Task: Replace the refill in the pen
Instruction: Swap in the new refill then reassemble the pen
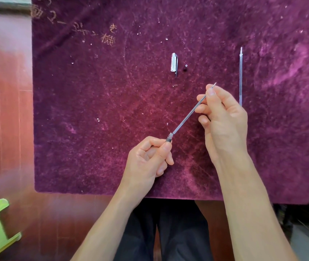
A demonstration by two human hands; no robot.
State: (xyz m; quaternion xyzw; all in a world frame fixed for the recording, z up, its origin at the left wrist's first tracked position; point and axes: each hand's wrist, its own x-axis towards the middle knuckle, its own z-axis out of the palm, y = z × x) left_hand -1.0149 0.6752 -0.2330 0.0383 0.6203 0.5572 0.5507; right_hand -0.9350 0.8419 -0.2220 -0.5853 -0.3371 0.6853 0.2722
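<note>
Left hand (148, 157) pinches pen barrel (169, 138) closed; right hand (223, 117) fingers clamp refill (189, 113), partly inside barrel. Step: refill exchange. Second refill (240, 76) lies far right on purple mat (93, 110); cap (174, 63) far. Next move needs straight slide along barrel axis.

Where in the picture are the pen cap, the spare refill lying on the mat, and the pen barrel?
pen cap (174, 63), head view, middle of its clear body
spare refill (240, 76), head view, mid-length of the tube
pen barrel (169, 138), head view, threaded end
</note>
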